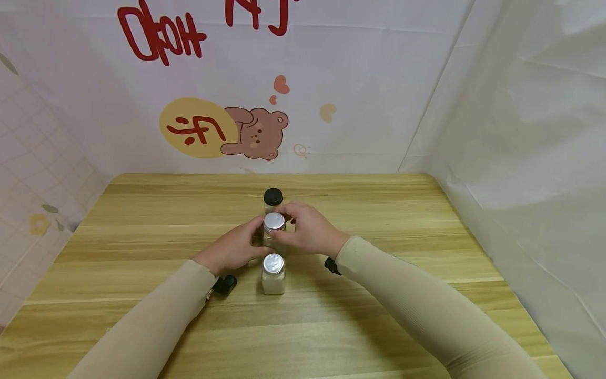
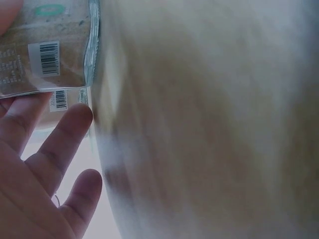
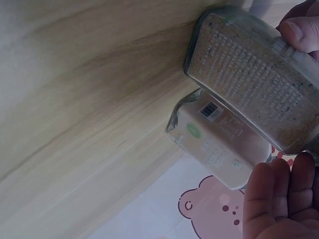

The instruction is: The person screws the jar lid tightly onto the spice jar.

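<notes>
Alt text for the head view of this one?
A person's left hand and right hand hold a silver-lidded jar at a wood-grain table. A black-lidded jar stands behind it, and a second silver-lidded jar stands in front.

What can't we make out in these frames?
Head: body of middle jar, mostly hidden by left fingers and right fingers.
Head: body of black-capped jar, mostly hidden behind middle jar and right fingers.
Left wrist: middle jar's lid, cut off by left edge.
Right wrist: middle jar's print, too small and blurred.
</notes>
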`<action>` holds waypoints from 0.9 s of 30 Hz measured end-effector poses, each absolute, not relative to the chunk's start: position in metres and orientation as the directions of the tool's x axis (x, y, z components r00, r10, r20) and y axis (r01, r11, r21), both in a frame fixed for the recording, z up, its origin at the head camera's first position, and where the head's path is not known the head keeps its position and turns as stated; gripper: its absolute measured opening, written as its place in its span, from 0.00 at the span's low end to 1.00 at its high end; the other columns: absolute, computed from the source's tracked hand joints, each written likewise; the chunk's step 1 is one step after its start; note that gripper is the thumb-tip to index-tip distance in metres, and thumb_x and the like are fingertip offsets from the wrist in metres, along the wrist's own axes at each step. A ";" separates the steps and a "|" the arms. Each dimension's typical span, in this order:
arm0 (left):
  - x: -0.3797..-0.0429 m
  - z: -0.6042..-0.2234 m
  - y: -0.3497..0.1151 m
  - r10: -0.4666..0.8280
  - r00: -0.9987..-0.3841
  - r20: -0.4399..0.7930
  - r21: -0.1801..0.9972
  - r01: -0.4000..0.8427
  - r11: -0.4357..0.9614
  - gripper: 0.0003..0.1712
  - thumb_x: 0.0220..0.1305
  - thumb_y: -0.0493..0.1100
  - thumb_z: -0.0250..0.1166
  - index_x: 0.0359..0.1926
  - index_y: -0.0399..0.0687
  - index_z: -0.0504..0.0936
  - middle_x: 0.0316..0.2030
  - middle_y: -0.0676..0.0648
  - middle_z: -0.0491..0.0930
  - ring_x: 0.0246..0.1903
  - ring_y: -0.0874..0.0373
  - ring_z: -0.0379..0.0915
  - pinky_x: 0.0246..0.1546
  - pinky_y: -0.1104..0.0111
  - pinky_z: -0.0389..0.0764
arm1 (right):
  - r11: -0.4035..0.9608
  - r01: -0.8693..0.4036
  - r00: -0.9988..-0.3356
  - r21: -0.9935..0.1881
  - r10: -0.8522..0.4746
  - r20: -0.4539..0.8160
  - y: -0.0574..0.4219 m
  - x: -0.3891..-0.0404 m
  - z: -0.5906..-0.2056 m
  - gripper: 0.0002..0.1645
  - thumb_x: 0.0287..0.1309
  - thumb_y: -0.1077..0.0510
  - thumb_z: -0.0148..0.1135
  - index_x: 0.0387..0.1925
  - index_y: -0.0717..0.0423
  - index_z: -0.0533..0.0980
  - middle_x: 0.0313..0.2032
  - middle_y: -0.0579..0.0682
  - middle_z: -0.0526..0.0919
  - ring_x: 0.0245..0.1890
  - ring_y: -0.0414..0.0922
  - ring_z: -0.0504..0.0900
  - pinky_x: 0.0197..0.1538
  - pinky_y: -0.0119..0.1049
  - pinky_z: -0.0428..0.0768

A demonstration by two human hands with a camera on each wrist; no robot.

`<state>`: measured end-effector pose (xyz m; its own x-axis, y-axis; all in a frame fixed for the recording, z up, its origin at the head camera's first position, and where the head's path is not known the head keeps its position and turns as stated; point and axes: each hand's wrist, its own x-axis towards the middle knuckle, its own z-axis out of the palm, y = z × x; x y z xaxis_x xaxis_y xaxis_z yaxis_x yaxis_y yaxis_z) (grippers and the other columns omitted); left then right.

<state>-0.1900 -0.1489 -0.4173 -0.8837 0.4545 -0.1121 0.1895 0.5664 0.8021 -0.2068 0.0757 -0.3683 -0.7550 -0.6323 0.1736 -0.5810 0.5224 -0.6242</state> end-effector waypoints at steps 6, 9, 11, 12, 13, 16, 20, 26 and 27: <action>-0.190 -0.418 -0.149 0.454 -0.883 -0.115 0.801 0.188 0.568 0.39 0.66 0.49 0.76 0.73 0.63 0.67 0.64 0.47 0.78 0.65 0.48 0.73 0.69 0.45 0.71 | 0.529 -0.580 -0.759 -0.619 -0.628 0.175 0.076 -0.207 -0.369 0.22 0.63 0.54 0.74 0.56 0.57 0.81 0.47 0.49 0.86 0.49 0.45 0.83 0.56 0.47 0.83; -0.189 -0.417 -0.149 0.450 -0.885 -0.123 0.802 0.178 0.570 0.38 0.66 0.49 0.76 0.72 0.64 0.68 0.63 0.47 0.78 0.64 0.48 0.74 0.68 0.45 0.72 | 0.528 -0.577 -0.761 -0.623 -0.625 0.174 0.076 -0.207 -0.369 0.22 0.63 0.54 0.74 0.56 0.57 0.81 0.47 0.49 0.86 0.49 0.45 0.83 0.56 0.47 0.83; -0.189 -0.417 -0.149 0.449 -0.885 -0.125 0.799 0.178 0.574 0.38 0.66 0.50 0.76 0.72 0.64 0.68 0.63 0.47 0.78 0.63 0.48 0.74 0.68 0.45 0.72 | 0.526 -0.576 -0.762 -0.626 -0.623 0.177 0.076 -0.207 -0.369 0.23 0.63 0.54 0.75 0.56 0.57 0.81 0.47 0.49 0.86 0.49 0.45 0.83 0.55 0.47 0.83; -0.189 -0.417 -0.149 0.449 -0.885 -0.127 0.797 0.178 0.577 0.38 0.66 0.50 0.76 0.72 0.64 0.68 0.63 0.47 0.78 0.64 0.48 0.74 0.68 0.45 0.72 | 0.527 -0.574 -0.764 -0.627 -0.621 0.177 0.076 -0.207 -0.370 0.23 0.63 0.54 0.75 0.56 0.57 0.81 0.47 0.49 0.86 0.48 0.45 0.83 0.55 0.47 0.83; -0.189 -0.417 -0.149 0.449 -0.885 -0.127 0.796 0.179 0.579 0.38 0.66 0.50 0.76 0.72 0.64 0.68 0.64 0.47 0.78 0.64 0.48 0.74 0.68 0.45 0.72 | 0.527 -0.572 -0.765 -0.628 -0.619 0.178 0.076 -0.207 -0.370 0.23 0.62 0.54 0.76 0.56 0.57 0.81 0.47 0.49 0.86 0.48 0.45 0.83 0.55 0.47 0.83; -0.189 -0.416 -0.149 0.451 -0.883 -0.127 0.793 0.183 0.581 0.38 0.66 0.50 0.75 0.72 0.64 0.68 0.64 0.47 0.78 0.65 0.48 0.74 0.69 0.45 0.71 | 0.532 -0.569 -0.772 -0.627 -0.609 0.183 0.076 -0.207 -0.371 0.24 0.62 0.53 0.77 0.56 0.56 0.81 0.47 0.48 0.86 0.48 0.44 0.82 0.55 0.45 0.83; -0.189 -0.416 -0.149 0.454 -0.882 -0.131 0.795 0.180 0.579 0.37 0.67 0.50 0.75 0.72 0.64 0.68 0.65 0.47 0.78 0.66 0.48 0.73 0.70 0.45 0.71 | 0.536 -0.565 -0.778 -0.627 -0.600 0.189 0.076 -0.206 -0.372 0.25 0.61 0.52 0.78 0.57 0.56 0.81 0.47 0.47 0.86 0.48 0.43 0.82 0.54 0.41 0.82; -0.189 -0.416 -0.149 0.456 -0.880 -0.134 0.800 0.175 0.574 0.38 0.66 0.49 0.75 0.72 0.64 0.68 0.65 0.47 0.78 0.67 0.48 0.73 0.70 0.45 0.70 | 0.499 -0.589 -0.755 -0.635 -0.620 0.213 0.078 -0.207 -0.375 0.29 0.61 0.53 0.77 0.61 0.57 0.79 0.48 0.48 0.86 0.47 0.43 0.82 0.55 0.48 0.83; -0.189 -0.417 -0.149 0.456 -0.880 -0.133 0.798 0.179 0.576 0.39 0.66 0.49 0.75 0.73 0.65 0.67 0.65 0.47 0.78 0.67 0.48 0.73 0.70 0.44 0.70 | 0.492 -0.596 -0.749 -0.634 -0.625 0.219 0.078 -0.208 -0.375 0.30 0.62 0.53 0.77 0.62 0.57 0.79 0.48 0.49 0.86 0.47 0.43 0.82 0.54 0.49 0.83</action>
